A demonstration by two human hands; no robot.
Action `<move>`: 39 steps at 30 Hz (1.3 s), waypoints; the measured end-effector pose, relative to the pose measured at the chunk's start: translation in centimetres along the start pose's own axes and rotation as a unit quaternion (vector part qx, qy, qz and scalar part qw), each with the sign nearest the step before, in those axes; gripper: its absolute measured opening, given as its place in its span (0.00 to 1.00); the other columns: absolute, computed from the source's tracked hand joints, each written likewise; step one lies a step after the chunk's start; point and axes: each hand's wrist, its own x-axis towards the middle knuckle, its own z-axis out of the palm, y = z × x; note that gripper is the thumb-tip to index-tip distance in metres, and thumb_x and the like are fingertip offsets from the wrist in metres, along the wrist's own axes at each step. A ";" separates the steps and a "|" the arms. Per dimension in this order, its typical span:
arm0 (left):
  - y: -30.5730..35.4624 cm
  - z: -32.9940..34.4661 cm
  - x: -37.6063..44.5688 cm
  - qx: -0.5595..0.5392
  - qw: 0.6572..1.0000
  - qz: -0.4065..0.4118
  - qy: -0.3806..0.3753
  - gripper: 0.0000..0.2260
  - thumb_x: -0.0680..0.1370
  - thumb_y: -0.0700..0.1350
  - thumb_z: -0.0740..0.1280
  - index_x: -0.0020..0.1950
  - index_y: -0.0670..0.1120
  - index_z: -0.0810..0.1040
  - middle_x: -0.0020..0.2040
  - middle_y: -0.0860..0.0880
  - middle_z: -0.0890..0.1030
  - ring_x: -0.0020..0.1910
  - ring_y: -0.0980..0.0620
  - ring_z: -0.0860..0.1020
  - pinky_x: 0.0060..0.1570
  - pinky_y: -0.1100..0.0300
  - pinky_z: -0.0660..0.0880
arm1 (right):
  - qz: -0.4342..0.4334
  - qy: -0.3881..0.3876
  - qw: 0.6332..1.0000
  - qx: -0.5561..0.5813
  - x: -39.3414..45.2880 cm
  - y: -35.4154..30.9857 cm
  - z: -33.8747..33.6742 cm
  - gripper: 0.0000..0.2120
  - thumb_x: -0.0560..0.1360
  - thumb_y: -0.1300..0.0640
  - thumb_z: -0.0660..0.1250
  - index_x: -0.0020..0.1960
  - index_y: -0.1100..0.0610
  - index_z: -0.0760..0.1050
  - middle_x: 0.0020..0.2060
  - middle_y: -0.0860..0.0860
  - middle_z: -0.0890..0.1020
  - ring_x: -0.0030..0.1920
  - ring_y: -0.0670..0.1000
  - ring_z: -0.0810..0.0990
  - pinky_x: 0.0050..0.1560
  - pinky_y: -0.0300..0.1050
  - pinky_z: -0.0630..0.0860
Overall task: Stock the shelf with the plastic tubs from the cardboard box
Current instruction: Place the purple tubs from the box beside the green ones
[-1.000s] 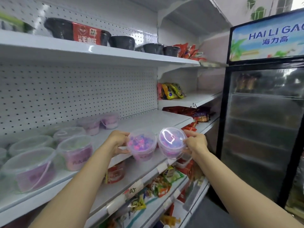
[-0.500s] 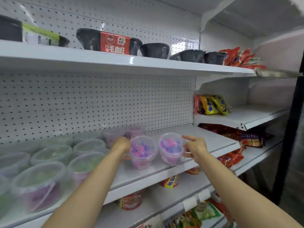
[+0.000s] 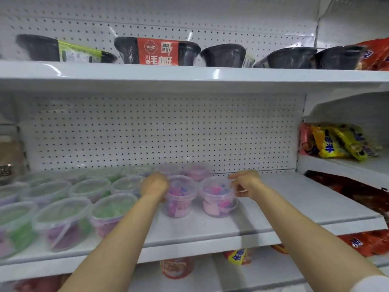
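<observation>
1. Both tubs have come down since a moment ago: they were held up in front of the shelf edge, and now they sit low over the shelf [image 3: 294, 209], at centre frame.
2. My left hand [image 3: 154, 185] curls round the left tub [image 3: 179, 197] from its left side; my right hand [image 3: 245, 184] pinches the right tub [image 3: 217, 197] at its rim from the right.
3. I judge both bases are on or just above the board; blur keeps me from telling which.
4. Each tub stands upright, long axis vertical, the two just beside each other.
5. Stocked tubs [image 3: 113, 209] fill the lower left of the frame, and two pink tubs [image 3: 185, 169] stand right behind mine.
6. Each tub lies inward of its own grip, so letting go means drawing my hands apart, left one wary of the near neighbour.
</observation>
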 end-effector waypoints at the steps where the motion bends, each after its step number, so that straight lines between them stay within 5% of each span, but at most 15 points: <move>1: 0.3 -0.2 -0.5 0.052 0.999 -0.003 0.005 0.14 0.78 0.39 0.63 0.63 0.37 0.76 0.59 0.40 0.80 0.55 0.42 0.80 0.49 0.56 0.79 | -0.001 -0.002 1.000 0.001 0.6 0.0 0.2 0.13 0.73 0.74 0.63 0.46 0.61 0.82 0.37 0.58 0.82 0.35 0.57 0.79 0.37 0.48 0.81; 7: 0.0 0.2 -1.0 0.225 0.974 0.018 0.032 0.12 0.78 0.35 0.60 0.60 0.38 0.76 0.57 0.40 0.81 0.57 0.42 0.79 0.51 0.54 0.74 | -0.036 0.006 0.999 0.038 3.1 1.4 1.9 0.13 0.70 0.73 0.66 0.39 0.58 0.83 0.41 0.59 0.85 0.38 0.57 0.82 0.44 0.52 0.83; 11: -1.2 0.4 -0.8 0.210 0.974 0.068 0.042 0.14 0.81 0.45 0.57 0.61 0.40 0.76 0.58 0.41 0.81 0.56 0.43 0.79 0.52 0.54 0.73 | -0.095 0.015 0.991 0.093 1.4 3.2 2.3 0.04 0.73 0.57 0.72 0.48 0.54 0.82 0.51 0.53 0.84 0.52 0.57 0.82 0.58 0.54 0.78; 14: -2.5 1.3 -2.0 0.214 0.968 0.124 0.038 0.24 0.75 0.62 0.63 0.63 0.47 0.76 0.58 0.45 0.80 0.56 0.45 0.78 0.51 0.55 0.74 | -0.203 -0.011 0.979 0.028 -2.2 4.8 2.0 0.27 0.67 0.49 0.77 0.64 0.52 0.75 0.60 0.46 0.76 0.61 0.49 0.74 0.64 0.49 0.72; 16: -2.5 1.9 -3.0 0.228 0.962 0.146 0.034 0.34 0.68 0.69 0.66 0.67 0.49 0.73 0.61 0.47 0.78 0.60 0.46 0.76 0.54 0.55 0.74 | -0.266 0.003 0.963 -0.042 -3.6 5.7 2.6 0.35 0.61 0.49 0.81 0.65 0.53 0.74 0.62 0.48 0.74 0.63 0.49 0.72 0.65 0.46 0.69; 23: -1.7 1.5 -2.8 0.303 0.934 0.185 0.037 0.32 0.70 0.61 0.71 0.70 0.48 0.70 0.64 0.46 0.77 0.63 0.45 0.74 0.56 0.55 0.73 | -0.278 0.048 0.955 -0.095 -2.3 6.2 4.6 0.32 0.58 0.51 0.82 0.61 0.54 0.79 0.70 0.57 0.71 0.68 0.56 0.72 0.65 0.54 0.72; 28: -2.1 -0.2 -0.7 0.291 0.941 0.170 -0.017 0.23 0.69 0.55 0.74 0.61 0.47 0.76 0.59 0.47 0.80 0.56 0.46 0.78 0.50 0.56 0.73 | -0.241 -0.033 0.970 0.012 -0.6 6.1 4.2 0.33 0.59 0.57 0.82 0.63 0.54 0.77 0.64 0.52 0.77 0.61 0.51 0.77 0.60 0.43 0.75; 31: -2.5 -0.8 0.1 0.286 0.943 0.168 -0.021 0.22 0.72 0.49 0.73 0.64 0.45 0.76 0.61 0.46 0.80 0.59 0.45 0.78 0.56 0.55 0.74 | -0.223 -0.060 0.972 0.046 0.4 6.2 4.4 0.35 0.60 0.60 0.82 0.65 0.54 0.75 0.60 0.51 0.80 0.56 0.49 0.79 0.51 0.36 0.74; 39: -3.1 -1.2 1.6 0.322 0.930 0.175 -0.013 0.19 0.74 0.49 0.71 0.62 0.44 0.76 0.58 0.43 0.81 0.58 0.44 0.79 0.55 0.53 0.76 | -0.219 -0.096 0.966 0.098 1.0 5.8 5.4 0.34 0.65 0.65 0.78 0.68 0.57 0.72 0.58 0.48 0.79 0.56 0.46 0.78 0.52 0.36 0.75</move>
